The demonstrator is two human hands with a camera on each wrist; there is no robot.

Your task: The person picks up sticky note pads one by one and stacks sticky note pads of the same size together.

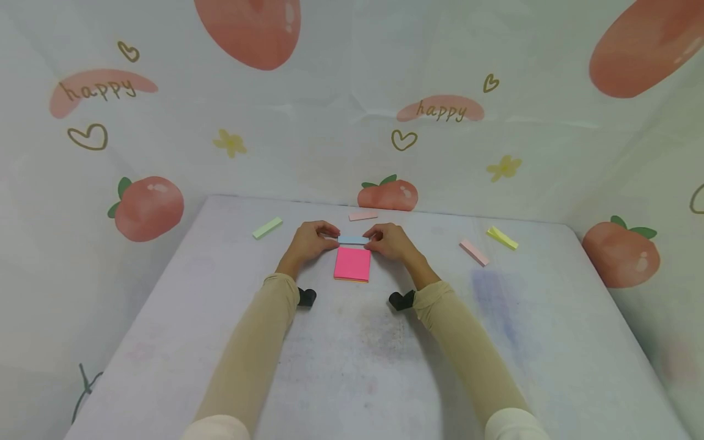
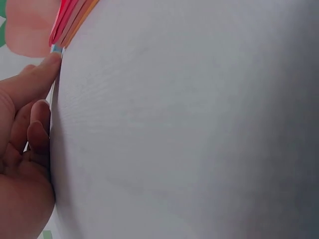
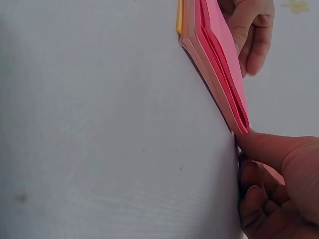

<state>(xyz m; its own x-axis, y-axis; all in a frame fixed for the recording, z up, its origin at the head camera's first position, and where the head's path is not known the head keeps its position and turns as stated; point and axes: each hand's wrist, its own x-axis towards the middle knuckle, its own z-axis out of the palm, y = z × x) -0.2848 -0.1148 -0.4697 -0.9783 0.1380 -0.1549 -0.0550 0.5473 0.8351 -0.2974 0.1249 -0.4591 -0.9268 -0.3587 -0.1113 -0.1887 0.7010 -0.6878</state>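
A narrow blue sticky-note pad lies crosswise just beyond a square stack of sticky notes. The stack has a bright pink top, with paler pink and orange layers along its side in the right wrist view. My left hand pinches the left end of the blue pad between thumb and fingers. At its right end, my right hand pinches it likewise. In the left wrist view a sliver of blue shows past the left thumb. The stack hides the blue pad from the right wrist view.
Narrow note pads lie around the hands: a pale green one to the left, a pink one behind, another pink one and a yellow one to the right. A printed cloth wall rises behind the table.
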